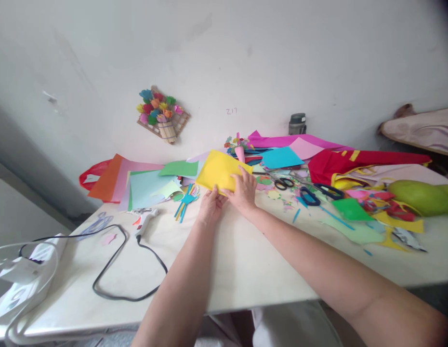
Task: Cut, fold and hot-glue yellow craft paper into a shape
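A yellow sheet of paper (222, 169) is held tilted above the table, a little right of a small blue paper piece with striped strips (187, 199). At its lower edge my left hand (212, 203) is closed, thumb on top and fingers underneath. My right hand (243, 189) grips the lower right part, with its fingers lying over the paper's face. Part of the paper's lower edge is covered by my fingers.
A glue gun (146, 222) with a black cord lies left, near a white power strip (29, 274). Several scissors (283, 183), paper scraps and a red cloth (325, 166) spread over the right side. Coloured sheets (146, 189) lie at the back left. A dark bottle (297, 124) stands against the wall.
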The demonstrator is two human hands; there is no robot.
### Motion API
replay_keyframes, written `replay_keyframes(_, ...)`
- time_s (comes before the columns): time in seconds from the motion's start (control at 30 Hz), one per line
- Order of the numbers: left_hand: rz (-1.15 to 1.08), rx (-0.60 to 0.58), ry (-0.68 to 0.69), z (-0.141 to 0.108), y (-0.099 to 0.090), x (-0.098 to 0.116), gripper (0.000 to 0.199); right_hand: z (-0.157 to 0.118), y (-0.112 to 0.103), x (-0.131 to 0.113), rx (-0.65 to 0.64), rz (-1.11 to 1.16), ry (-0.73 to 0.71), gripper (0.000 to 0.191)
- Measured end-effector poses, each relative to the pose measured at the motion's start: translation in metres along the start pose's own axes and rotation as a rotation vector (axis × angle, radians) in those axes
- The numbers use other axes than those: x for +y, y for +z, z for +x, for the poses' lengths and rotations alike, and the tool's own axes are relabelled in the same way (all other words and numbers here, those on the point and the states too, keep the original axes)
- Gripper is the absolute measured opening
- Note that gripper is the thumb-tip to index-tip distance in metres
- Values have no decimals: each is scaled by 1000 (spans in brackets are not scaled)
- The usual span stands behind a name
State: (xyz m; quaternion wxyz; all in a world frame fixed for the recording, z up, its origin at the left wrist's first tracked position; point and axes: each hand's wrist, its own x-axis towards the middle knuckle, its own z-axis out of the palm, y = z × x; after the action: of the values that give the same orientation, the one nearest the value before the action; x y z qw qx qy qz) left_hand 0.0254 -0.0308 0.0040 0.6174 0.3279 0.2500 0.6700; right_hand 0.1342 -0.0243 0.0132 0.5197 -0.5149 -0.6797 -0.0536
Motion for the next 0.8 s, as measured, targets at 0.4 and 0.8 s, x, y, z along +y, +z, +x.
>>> replay_keyframes(0.4, -9, 162, 166, 6, -12, 14, 15, 12, -9, 16, -394, 774, 741, 41)
replay_keyframes(0.8, -46, 105, 157, 7, -12, 12, 12, -3, -4, 0, -708, 970, 832, 13)
